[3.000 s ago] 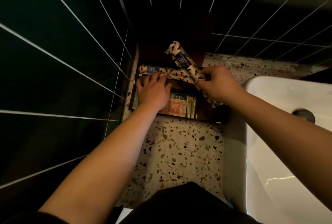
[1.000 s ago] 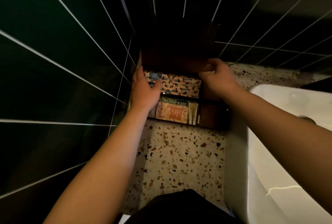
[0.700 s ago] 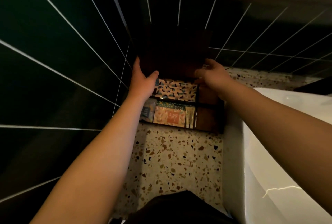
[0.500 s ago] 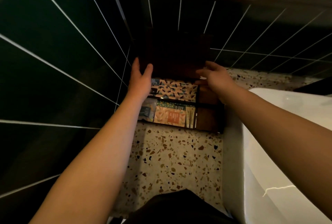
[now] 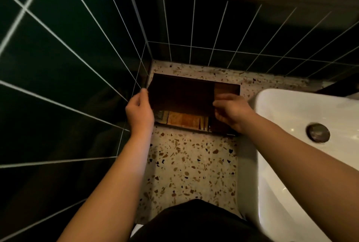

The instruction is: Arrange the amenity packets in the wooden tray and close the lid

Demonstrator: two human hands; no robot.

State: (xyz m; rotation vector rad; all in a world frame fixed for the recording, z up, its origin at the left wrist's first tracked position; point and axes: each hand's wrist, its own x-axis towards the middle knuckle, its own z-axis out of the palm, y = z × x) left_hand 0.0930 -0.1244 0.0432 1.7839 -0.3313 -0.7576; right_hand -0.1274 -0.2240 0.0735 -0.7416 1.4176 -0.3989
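Wood of lid: dark brown lid [image 5: 182,94] lies over most of the wooden tray [image 5: 223,132], which sits in the bench's far left corner against the green tile; only the near strip of the tray is uncovered.
Packets: amenity packets [image 5: 183,121] show in that near strip, an orange one in the middle, a darker one to its left, pale slim tubes to its right; those under the lid are hidden.
Left hand: left hand [image 5: 139,112] at the lid's left edge, fingers [image 5: 143,94] curled and pinching that edge near its far corner.
Right hand: right hand [image 5: 231,112] over the right part of the tray, fingers bent toward the lid's right edge; whether they grip it or only rest on it I cannot tell.
Long axis: lid runs left to right, parallel to the bench's back edge, with one hand at each short end.
Deciding relation: the open gap lies on the near side of the lid, toward the person, so the lid's near edge probably has to come down or toward the body.
Nearer hand: both about equal; the left has the surer hold.
Bench: speckled terrazzo bench [image 5: 192,168], white sink [image 5: 303,164] just right of the tray.
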